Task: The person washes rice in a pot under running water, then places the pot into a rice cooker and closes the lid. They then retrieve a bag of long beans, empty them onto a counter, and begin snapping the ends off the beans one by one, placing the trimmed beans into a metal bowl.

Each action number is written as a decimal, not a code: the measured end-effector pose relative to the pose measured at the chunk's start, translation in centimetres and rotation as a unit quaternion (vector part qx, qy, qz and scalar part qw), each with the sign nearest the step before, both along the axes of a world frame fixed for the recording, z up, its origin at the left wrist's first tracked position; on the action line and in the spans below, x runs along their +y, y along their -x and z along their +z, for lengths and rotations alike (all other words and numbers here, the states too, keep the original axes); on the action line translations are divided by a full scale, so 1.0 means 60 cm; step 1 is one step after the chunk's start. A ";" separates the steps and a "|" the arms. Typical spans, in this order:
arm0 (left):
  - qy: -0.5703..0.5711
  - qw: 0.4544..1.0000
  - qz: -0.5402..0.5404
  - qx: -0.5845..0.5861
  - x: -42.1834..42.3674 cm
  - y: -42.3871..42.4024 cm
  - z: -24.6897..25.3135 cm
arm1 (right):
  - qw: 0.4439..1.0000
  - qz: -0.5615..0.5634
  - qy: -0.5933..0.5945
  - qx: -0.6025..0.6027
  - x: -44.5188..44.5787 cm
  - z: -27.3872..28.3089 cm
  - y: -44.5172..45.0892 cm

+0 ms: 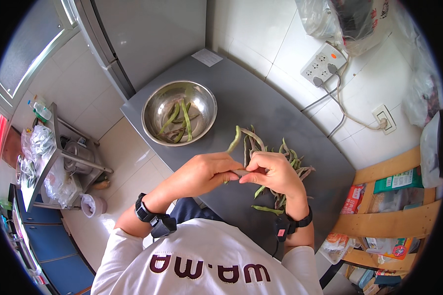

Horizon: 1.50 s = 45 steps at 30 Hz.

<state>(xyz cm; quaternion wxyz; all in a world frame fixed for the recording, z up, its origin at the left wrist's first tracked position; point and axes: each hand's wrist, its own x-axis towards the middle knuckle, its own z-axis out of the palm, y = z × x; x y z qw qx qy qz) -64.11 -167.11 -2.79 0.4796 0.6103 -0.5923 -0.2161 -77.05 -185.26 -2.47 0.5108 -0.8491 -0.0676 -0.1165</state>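
Observation:
Between the fingertips of both hands is a green bean pod [240, 172], pinched at its two sides. My left hand [206, 172] grips it from the left, and my right hand [275, 171] from the right. Most of the pod is hidden by the fingers. Under and around my right hand lies a loose pile of green and purplish bean pods [293, 156]. One paler pod [235, 140] sticks up just beyond my left hand. Farther off at the left, a stainless steel bowl [206, 121] holds several pods [186, 120].
The grey table [240, 99] meets a tiled wall carrying a power strip [324, 63] with cables. A grey fridge [155, 33] stands behind it. Wooden shelves [387, 223] with packages flank the right side. A metal rack [77, 156] and a small bin [93, 205] are at the left.

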 end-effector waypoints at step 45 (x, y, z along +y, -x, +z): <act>0.083 0.959 0.266 0.052 -0.056 0.028 -0.054 | 0.899 -0.261 -0.337 -0.104 0.087 -0.102 -0.044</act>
